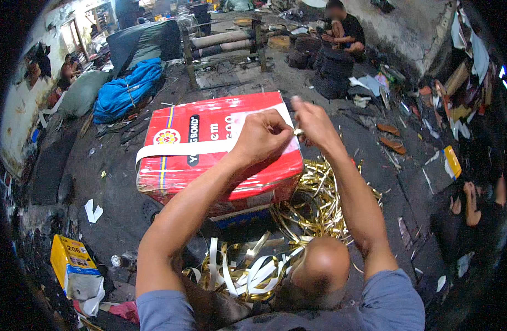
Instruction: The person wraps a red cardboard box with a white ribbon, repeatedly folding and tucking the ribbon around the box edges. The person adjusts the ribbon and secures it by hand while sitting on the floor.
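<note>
- A white strip (pixel 182 148) runs across the top of the red box (pixel 209 151), which sits on the dark floor (pixel 115 187); keeping it flat along the lid would help it stay straight.
- The left hand (pixel 260 137) is curled, fingers pressed together on the strip's end; a firm pinch seems wise.
- The right hand (pixel 314 122) pinches a small gold piece (pixel 299 132) just beside it (too small to identify).
- Gold ribbon (pixel 314 207) lies heaped below the box.

Short blue-grey sleeves (ending above the elbows), bare forearms, no rings or watch visible
</note>
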Available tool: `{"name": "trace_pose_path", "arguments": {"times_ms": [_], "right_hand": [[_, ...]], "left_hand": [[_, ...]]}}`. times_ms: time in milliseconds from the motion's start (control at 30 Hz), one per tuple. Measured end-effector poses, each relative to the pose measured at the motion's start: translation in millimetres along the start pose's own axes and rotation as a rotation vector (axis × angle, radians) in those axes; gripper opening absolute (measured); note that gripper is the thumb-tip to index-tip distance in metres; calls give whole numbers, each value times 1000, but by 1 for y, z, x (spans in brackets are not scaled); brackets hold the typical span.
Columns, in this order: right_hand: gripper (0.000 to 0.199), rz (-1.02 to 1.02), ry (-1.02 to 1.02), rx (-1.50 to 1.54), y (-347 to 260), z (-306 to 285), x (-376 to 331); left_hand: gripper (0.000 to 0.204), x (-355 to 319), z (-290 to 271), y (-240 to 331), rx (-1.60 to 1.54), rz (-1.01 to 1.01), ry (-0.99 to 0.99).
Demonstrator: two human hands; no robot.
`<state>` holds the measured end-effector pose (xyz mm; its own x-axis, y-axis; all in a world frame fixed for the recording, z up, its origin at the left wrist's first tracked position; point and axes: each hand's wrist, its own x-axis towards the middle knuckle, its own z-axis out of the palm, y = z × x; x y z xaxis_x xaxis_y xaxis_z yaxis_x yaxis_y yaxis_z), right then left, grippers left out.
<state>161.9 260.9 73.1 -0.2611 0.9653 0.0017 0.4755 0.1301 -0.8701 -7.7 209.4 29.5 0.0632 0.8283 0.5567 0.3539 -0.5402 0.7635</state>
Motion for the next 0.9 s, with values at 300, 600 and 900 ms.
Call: {"name": "trace_pose_path", "arguments": {"times_ms": [300, 600, 900], "right_hand": [[27, -239, 265, -60, 81, 43, 30], [30, -11, 208, 264, 284, 147, 28], [33, 250, 133, 546, 337, 186, 0]], "left_hand": [[8, 0, 0, -1, -7, -110, -16], [5, 7, -3, -5, 38, -113, -19], [5, 2, -8, -6, 10, -181, -39]]}}
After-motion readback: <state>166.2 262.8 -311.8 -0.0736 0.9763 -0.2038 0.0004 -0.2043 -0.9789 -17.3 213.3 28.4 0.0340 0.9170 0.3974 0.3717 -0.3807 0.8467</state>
